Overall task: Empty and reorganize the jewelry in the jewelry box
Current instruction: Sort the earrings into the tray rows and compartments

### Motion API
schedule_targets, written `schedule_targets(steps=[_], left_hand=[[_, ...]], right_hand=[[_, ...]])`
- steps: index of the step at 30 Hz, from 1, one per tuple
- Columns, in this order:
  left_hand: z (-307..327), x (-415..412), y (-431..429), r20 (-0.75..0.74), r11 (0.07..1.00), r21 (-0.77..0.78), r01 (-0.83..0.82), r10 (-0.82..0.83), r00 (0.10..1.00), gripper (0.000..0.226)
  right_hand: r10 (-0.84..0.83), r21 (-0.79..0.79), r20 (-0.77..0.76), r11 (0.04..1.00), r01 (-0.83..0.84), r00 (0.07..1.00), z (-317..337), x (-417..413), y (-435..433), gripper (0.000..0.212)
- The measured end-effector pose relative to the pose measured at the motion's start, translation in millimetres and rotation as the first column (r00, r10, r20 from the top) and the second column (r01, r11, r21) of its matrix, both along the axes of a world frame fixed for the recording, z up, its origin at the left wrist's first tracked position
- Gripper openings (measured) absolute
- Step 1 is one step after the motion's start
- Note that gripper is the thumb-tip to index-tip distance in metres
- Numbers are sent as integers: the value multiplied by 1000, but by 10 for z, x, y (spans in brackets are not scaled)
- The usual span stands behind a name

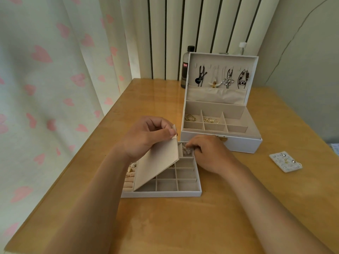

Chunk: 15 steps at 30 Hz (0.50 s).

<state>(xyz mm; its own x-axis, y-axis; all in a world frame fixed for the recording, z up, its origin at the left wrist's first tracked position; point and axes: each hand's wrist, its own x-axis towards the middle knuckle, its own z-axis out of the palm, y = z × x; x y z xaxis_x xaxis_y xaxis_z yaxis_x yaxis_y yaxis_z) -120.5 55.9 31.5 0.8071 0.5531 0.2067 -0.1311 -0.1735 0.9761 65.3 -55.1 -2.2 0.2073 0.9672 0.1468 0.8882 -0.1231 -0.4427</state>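
Left hand [146,136] is pinched on the top corner of a stiff beige fabric-covered flap [157,162], held tilted up so the white, velvet-lined gridded tray [161,194] beneath is uncovered. Small silvery pieces [187,150] in its far compartment are met by the curled right hand [207,153]; a grip cannot be confirmed. Beyond it, the open white jewelry box [242,145] is set on the glossy wooden worktop [165,226].

glossy wooden table [165,226], matt cloth-lined tray [161,194], matt cloth flap [157,162]
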Motion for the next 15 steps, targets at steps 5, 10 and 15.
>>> schedule_targets(steps=[5,10,15], left_hand=[[21,67,76,-75,999,-22,36,-37,996,12],[99,227,97,-389,972,230,-51,140,911,19],[-8,371,93,-586,905,400,144,131,799,24]], right_hand=[[32,100,-42,995,-28,999,-79,44,23,31],[-46,186,-149,980,73,988,-114,77,-19,31],[52,96,-118,995,-41,992,-233,104,-51,34]])
